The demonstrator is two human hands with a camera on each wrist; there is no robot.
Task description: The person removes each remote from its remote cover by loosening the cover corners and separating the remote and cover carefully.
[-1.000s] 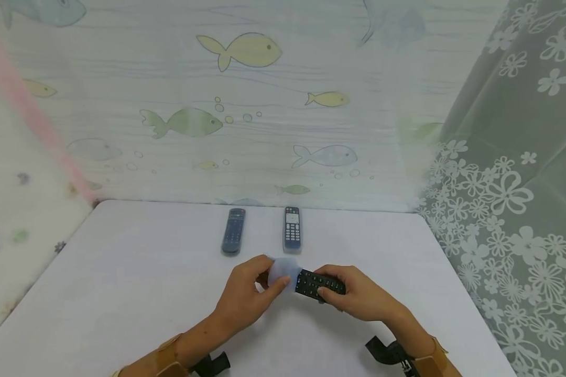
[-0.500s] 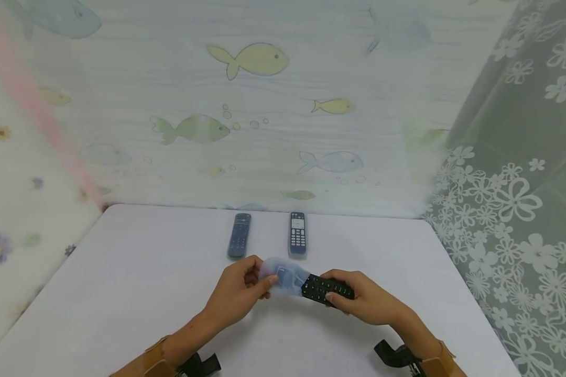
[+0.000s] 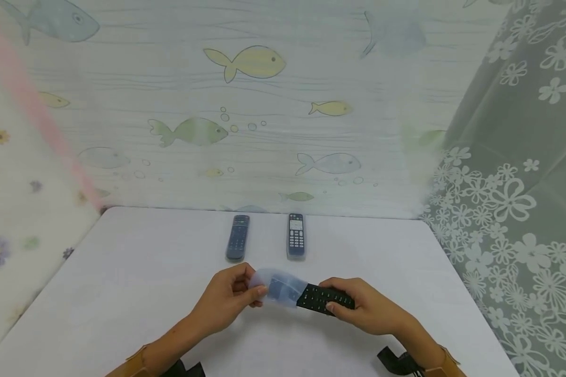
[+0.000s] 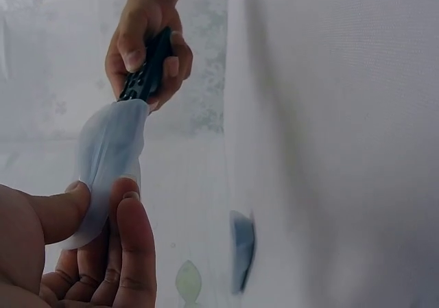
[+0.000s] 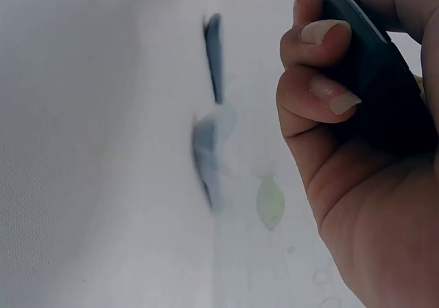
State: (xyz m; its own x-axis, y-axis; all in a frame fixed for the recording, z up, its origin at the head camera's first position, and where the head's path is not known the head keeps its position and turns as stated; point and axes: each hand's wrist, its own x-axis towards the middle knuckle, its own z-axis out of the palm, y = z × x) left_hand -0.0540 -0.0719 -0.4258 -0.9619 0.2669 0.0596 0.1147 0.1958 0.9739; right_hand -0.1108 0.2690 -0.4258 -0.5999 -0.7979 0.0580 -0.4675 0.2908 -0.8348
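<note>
Above the front middle of the table, my right hand (image 3: 365,306) grips a black remote control (image 3: 322,299) with its fingers curled round the lower end. A translucent bluish sleeve (image 3: 279,287), soft like silicone, covers the remote's other end. Between thumb and fingers my left hand (image 3: 226,296) pinches the far end of this sleeve. In the left wrist view the cover (image 4: 110,150) stretches from my thumb toward the remote (image 4: 147,71), whose keypad end stays bare. The right wrist view shows the dark back of the remote (image 5: 377,81) against my palm.
Two more remotes lie farther back on the white table (image 3: 137,272), a dark one (image 3: 238,238) on the left and one with pale keys (image 3: 296,236) on the right, both in bluish covers. Behind the table hangs a fish-print curtain (image 3: 264,131); a grey floral curtain (image 3: 514,209) hangs at right.
My left hand has moved left with the sleeve's end. The sleeve now looks longer and flatter over the remote, and both hands sit slightly lower in the head view.
</note>
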